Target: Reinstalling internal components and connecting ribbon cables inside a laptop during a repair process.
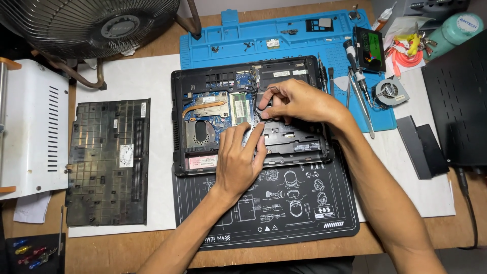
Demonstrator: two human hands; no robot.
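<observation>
The opened laptop (pixel 248 114) is black, with a blue circuit board (pixel 215 122), a copper-coloured heat pipe (pixel 205 107) and a green memory module (pixel 241 107) inside. It lies partly on a black mat (pixel 284 208) printed with white line drawings, near the wooden tabletop's front edge. Behind it lies a bright blue mat (pixel 284 38). The removed cover panel (pixel 107 162) toward the left edge is black, on white sheeting (pixel 152 81). Toward the back right corner stands a pale green bottle (pixel 454 31), and beside it perhaps red and yellow cables (pixel 408 50).
</observation>
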